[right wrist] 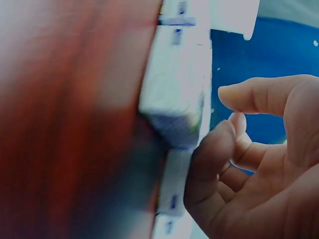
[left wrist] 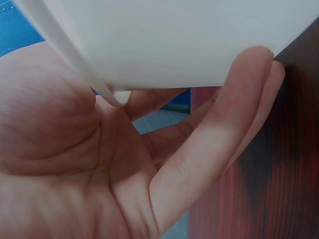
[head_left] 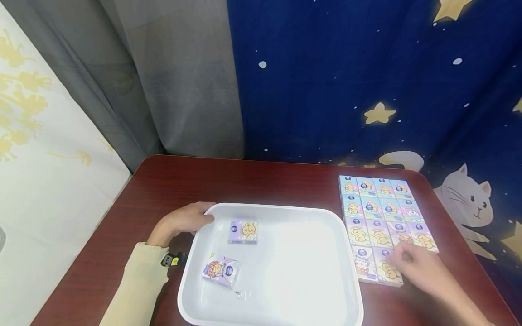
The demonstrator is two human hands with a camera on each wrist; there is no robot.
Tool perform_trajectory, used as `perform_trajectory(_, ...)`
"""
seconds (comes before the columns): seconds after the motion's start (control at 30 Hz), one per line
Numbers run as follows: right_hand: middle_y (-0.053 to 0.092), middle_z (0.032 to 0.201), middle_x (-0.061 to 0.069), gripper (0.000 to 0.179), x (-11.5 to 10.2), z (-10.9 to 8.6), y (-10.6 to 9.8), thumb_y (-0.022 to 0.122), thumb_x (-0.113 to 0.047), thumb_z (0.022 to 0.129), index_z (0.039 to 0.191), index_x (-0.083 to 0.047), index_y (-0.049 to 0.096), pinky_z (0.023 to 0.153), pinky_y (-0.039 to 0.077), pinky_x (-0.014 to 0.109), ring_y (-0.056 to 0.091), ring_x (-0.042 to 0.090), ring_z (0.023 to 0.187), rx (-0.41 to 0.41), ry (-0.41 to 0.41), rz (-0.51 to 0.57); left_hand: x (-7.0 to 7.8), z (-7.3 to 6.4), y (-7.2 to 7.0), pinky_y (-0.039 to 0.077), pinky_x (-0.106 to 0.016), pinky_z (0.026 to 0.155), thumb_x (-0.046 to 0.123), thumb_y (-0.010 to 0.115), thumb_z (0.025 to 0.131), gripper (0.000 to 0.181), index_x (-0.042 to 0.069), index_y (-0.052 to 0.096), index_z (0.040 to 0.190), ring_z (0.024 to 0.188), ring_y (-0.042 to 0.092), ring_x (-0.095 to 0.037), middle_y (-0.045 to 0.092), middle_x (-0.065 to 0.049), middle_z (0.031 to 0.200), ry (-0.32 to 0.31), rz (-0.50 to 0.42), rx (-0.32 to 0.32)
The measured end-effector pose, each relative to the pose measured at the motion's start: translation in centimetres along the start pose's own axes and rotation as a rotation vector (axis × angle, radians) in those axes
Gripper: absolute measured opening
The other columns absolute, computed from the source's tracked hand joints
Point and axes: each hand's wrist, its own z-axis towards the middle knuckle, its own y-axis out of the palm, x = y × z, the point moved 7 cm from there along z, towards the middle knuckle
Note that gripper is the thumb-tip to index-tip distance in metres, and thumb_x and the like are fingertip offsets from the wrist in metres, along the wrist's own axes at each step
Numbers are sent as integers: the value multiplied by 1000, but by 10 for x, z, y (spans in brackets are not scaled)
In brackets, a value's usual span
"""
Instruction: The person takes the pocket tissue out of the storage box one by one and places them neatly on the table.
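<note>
A shallow white tray (head_left: 293, 262) lies on the table. Its upper left corner is in the grip of my left hand (head_left: 185, 219), thumb at the rim; the left wrist view shows fingers (left wrist: 214, 139) against the outer wall. Inside the tray, on its left side, are two small printed packs that look like pocket tissues: an upper pack (head_left: 243, 232) and a tilted lower one (head_left: 222, 270). My right hand (head_left: 422, 267) is over the lower right of a block of similar packs (head_left: 359, 231), beside the front pack (head_left: 386, 267). Its fingers are loosely bent, holding nothing in the right wrist view.
The packs stand in close rows on the right of the dark red table (head_left: 253, 181), just beyond the tray's right rim. A blue starry curtain (head_left: 306, 90) and a grey curtain (head_left: 191, 81) hang behind the table. White cloth (head_left: 49, 203) borders the left edge.
</note>
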Motion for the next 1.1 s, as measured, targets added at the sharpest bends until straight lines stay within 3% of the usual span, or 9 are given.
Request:
perform_trajectory(0.1,63,84,4,23,-19,5,-4,70,-27,106,98,-6,62,64,49,28,62,21,80,28,-17,7,1,0,0,68,-44,71,9,63,108,37,2,62,144,85,78,-28,76,-14,112,-2,6,5)
perform_trajectory(0.23,61,77,4,24,-51,11,-5,71,-26,105,95,-8,61,56,52,29,62,21,70,65,-91,1,2,-1,1,68,-45,71,9,63,108,38,2,62,145,85,78,-27,76,-13,112,0,16,10)
perform_trajectory(0.47,49,64,-3,21,-112,20,0,78,-22,99,87,-18,61,47,39,27,48,16,56,107,-310,-64,0,-1,0,68,-45,72,9,62,108,37,2,62,145,85,78,-26,76,-13,111,-7,31,24)
perform_trajectory(0.8,58,69,-12,14,-178,26,27,78,-19,99,90,-19,67,58,45,29,50,10,59,19,-513,-101,2,-1,-1,67,-44,72,8,61,108,37,2,62,145,84,77,-27,76,-12,109,-16,39,28)
perform_trajectory(1.1,64,73,-15,15,-218,26,55,80,-15,95,86,-21,70,58,49,28,53,5,61,-36,-636,-150,1,-2,0,67,-44,73,7,60,108,38,1,61,146,85,77,-27,76,-13,109,-28,30,36)
